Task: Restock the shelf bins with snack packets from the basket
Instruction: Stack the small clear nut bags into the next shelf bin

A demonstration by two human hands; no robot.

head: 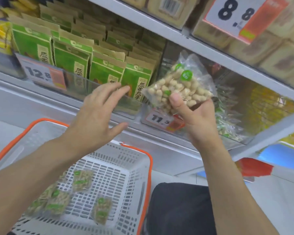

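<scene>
At the snack shelf, head view: right hand gripping a clear peanut packet before the clear shelf bin, partly stocked; left hand open, empty. Below, white basket with several packets left; restocking unfinished.

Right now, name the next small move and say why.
Probably carry the peanut packet in the right hand forward into the clear bin behind it. That bin already holds similar clear packets, and the open left hand holds nothing.
</scene>
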